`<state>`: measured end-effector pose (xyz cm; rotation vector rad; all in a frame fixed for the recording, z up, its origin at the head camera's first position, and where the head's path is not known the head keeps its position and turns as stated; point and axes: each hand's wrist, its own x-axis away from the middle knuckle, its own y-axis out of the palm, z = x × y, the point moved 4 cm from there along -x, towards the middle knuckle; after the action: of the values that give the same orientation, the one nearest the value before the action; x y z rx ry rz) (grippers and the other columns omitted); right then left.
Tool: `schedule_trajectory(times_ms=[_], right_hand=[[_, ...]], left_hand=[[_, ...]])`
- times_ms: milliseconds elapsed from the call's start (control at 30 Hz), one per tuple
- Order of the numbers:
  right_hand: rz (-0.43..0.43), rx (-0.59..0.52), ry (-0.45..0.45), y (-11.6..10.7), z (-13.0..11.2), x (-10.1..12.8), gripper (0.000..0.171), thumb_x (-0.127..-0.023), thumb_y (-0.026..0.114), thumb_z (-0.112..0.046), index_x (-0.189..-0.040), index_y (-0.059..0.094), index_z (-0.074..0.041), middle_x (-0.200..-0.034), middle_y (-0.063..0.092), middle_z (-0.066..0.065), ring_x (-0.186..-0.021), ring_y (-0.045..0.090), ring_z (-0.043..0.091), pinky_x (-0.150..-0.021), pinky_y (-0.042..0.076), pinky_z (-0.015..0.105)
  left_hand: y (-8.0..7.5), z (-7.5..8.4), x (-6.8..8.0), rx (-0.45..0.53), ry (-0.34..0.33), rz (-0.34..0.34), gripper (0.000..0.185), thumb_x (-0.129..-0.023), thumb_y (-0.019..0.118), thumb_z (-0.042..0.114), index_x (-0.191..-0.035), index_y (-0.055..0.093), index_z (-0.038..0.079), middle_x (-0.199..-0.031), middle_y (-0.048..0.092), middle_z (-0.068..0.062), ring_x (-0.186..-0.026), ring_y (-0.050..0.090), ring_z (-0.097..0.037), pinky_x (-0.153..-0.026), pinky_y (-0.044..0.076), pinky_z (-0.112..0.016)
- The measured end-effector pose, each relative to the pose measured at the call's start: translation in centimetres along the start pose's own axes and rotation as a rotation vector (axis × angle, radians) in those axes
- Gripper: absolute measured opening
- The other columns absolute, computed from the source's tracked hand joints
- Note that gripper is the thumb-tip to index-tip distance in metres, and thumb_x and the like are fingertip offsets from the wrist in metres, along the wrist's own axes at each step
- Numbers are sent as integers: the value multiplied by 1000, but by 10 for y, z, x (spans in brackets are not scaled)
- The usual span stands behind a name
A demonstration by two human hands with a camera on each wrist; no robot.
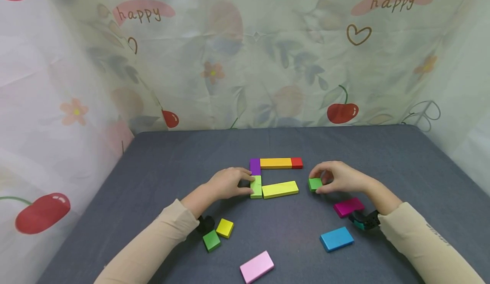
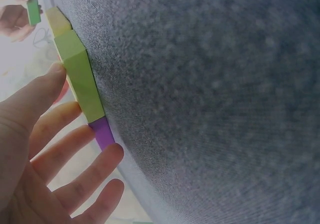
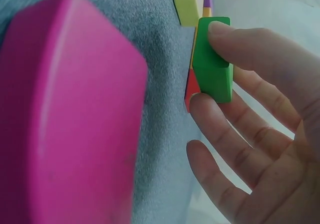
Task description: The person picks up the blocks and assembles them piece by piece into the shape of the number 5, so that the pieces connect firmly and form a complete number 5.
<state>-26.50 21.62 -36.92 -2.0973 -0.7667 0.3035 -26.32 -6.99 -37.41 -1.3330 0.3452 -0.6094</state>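
My left hand (image 1: 229, 183) rests against a lime green block (image 1: 256, 187), its thumb and fingers spread along it and its other fingertips by a purple block (image 1: 254, 167). Between thumb and fingers, my right hand (image 1: 342, 177) pinches a green block (image 1: 315, 184); the right wrist view shows the thumb on one face of this block (image 3: 212, 58). A yellow block (image 1: 280, 189) extends at a slight slant from the lime one toward the right hand. Along the top, an orange block (image 1: 275, 163) joins the purple block to a red block (image 1: 297, 163).
Below the right wrist lie a magenta block (image 1: 348, 207) and a blue block (image 1: 337, 239). Near the left forearm are a small yellow block (image 1: 225, 228) and another green block (image 1: 212, 240). A pink block (image 1: 257, 267) lies toward the front of the dark grey table (image 1: 183, 152).
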Motion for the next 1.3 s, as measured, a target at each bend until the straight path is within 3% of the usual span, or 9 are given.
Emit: schedule_trajectory(times_ms=[233, 833, 1067, 1300], right_hand=[[-13, 11, 5, 4, -2, -4, 31, -78, 74, -19, -106, 64, -9, -97, 63, 2, -77, 59, 8, -73, 53, 25], [-24, 5, 5, 12, -6, -11, 31, -78, 75, -21, -105, 64, -8, -98, 65, 3, -76, 58, 6, -68, 51, 20], [-6, 5, -50, 15, -7, -12, 30, -78, 75, -22, -102, 65, -8, -95, 65, 2, -73, 58, 5, -65, 51, 20], [-29, 8, -5, 15, -8, -15, 32, -78, 75, -23, -104, 65, -8, -96, 66, 2, -75, 58, 6, -66, 50, 20]], left_hand=[[0, 0, 0, -2, 9, 3, 46, -86, 64, 40, -125, 62, 15, -132, 58, -4, -126, 52, -23, -106, 41, -43], [0, 0, 1, 5, 4, 7, 45, -86, 64, 39, -124, 62, 15, -131, 58, -3, -125, 52, -22, -105, 42, -42], [0, 1, 2, 10, 11, 9, 45, -86, 65, 39, -124, 62, 14, -131, 59, -5, -125, 52, -23, -106, 41, -44], [1, -1, 1, 17, 19, 16, 44, -86, 65, 38, -123, 63, 15, -131, 59, -4, -125, 53, -22, -104, 43, -41]])
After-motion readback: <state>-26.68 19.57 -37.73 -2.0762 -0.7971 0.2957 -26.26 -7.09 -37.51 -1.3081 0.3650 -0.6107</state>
